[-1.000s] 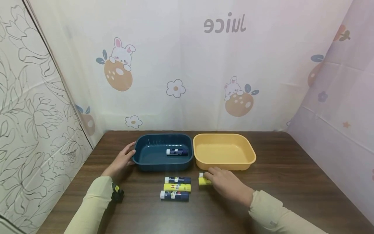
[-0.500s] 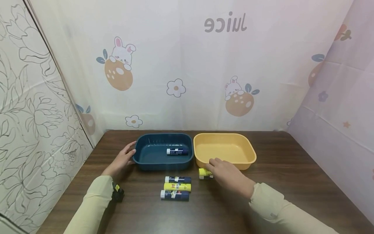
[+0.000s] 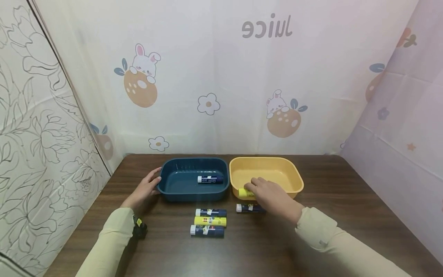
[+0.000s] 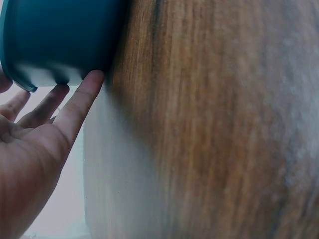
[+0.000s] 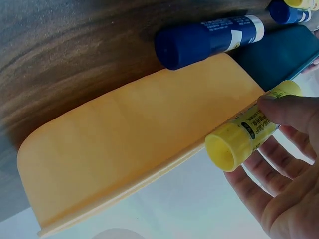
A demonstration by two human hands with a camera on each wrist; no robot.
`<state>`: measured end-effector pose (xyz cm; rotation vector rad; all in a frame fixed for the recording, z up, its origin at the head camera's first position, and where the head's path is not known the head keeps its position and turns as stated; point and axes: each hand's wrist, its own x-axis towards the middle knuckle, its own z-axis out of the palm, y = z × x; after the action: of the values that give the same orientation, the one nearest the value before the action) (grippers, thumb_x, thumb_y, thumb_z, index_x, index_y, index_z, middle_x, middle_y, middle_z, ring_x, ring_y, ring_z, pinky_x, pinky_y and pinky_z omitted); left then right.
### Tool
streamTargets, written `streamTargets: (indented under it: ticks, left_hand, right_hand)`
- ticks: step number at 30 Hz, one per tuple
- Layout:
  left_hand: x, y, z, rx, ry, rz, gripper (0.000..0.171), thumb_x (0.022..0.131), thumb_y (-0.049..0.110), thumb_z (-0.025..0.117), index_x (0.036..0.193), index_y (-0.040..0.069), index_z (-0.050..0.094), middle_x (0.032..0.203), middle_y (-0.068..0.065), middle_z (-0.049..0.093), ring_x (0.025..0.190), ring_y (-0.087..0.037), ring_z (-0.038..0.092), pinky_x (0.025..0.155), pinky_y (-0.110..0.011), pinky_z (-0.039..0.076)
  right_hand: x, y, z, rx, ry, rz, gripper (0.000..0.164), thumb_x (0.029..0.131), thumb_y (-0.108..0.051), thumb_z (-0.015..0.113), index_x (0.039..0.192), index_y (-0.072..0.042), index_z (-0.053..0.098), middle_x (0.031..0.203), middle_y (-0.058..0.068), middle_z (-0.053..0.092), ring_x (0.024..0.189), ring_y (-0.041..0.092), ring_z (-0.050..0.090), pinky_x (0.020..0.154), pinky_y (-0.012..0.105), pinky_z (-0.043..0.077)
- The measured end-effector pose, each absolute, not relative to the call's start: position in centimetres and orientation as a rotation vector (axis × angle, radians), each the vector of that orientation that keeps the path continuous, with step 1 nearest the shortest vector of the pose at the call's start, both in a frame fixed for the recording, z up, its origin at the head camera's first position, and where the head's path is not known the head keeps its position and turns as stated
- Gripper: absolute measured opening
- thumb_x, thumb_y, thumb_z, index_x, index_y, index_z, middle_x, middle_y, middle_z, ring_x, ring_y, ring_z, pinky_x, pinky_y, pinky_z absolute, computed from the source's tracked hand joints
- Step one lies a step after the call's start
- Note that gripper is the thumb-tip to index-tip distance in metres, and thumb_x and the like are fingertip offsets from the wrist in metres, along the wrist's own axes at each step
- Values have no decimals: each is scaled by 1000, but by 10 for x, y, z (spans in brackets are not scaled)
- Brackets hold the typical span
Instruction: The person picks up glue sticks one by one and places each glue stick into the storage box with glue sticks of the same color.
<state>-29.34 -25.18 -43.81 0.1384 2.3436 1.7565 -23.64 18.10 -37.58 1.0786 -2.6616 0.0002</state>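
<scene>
My right hand (image 3: 273, 196) pinches a yellow glue stick (image 5: 244, 129) between thumb and fingers, at the front rim of the yellow bin (image 3: 294, 187). In the right wrist view the stick is tilted, one round end facing the camera. A dark blue glue stick (image 3: 245, 208) with a white end lies on the table below that hand, partly hidden by it. My left hand (image 3: 143, 192) rests its fingertips against the left end of the dark teal bin (image 3: 194, 197). Extended fingers (image 4: 75, 112) touch the bin's outer wall in the left wrist view.
Inside the teal bin lies one blue glue stick (image 3: 210, 179). In front of it, a blue stick (image 3: 212, 212), a yellow stick (image 3: 210, 221) and another blue stick (image 3: 207, 231) lie in a row on the wooden table (image 3: 180, 257). A printed curtain (image 3: 214, 69) hangs behind.
My right hand has lifted the yellow glue stick away from the table, up to the yellow bin's front rim, uncovering more of the blue stick beneath. My left hand has stayed in place.
</scene>
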Motion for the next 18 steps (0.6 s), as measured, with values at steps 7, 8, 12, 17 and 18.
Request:
streamTargets:
  ticks: [7, 8, 12, 17, 18]
  left_hand:
    - [-293, -252, -437, 139, 2347, 1753, 54, 105, 24, 36, 153, 12, 14, 152, -28, 15, 129, -46, 36, 98, -50, 42]
    - [-293, -252, -437, 139, 2346, 1753, 54, 105, 24, 36, 153, 12, 14, 151, -29, 15, 129, -47, 36, 98, -50, 42]
    - [-293, -252, -437, 129, 2347, 1750, 54, 105, 24, 36, 153, 13, 14, 151, -28, 16, 129, -46, 36, 98, -51, 42]
    - [-293, -252, -438, 135, 2347, 1752, 54, 105, 24, 36, 153, 13, 14, 151, -29, 17, 128, -46, 37, 97, -50, 44]
    - [-293, -252, -438, 138, 2349, 1750, 54, 105, 24, 36, 153, 13, 14, 151, -29, 17, 128, -46, 38, 97, -49, 44]
  right_hand:
    - [-242, 183, -374, 1043, -2675, 3, 36, 79, -4, 76, 112, -11, 65, 89, 0, 56, 74, 13, 49, 64, 25, 50]
    - [-243, 183, -374, 1039, -2671, 0, 35, 80, -4, 75, 112, -11, 65, 89, 0, 56, 74, 13, 49, 64, 25, 50]
    - [-248, 186, -375, 1019, -2657, -21, 31, 82, -2, 72, 111, -9, 65, 89, 2, 56, 74, 15, 49, 63, 26, 50]
    - [-256, 192, -377, 987, -2663, -24, 32, 81, -1, 72, 112, -7, 64, 91, 4, 57, 77, 17, 51, 68, 29, 53]
    - [-258, 193, -378, 988, -2653, -22, 31, 81, -1, 71, 111, -6, 64, 90, 5, 57, 76, 18, 51, 67, 30, 52]
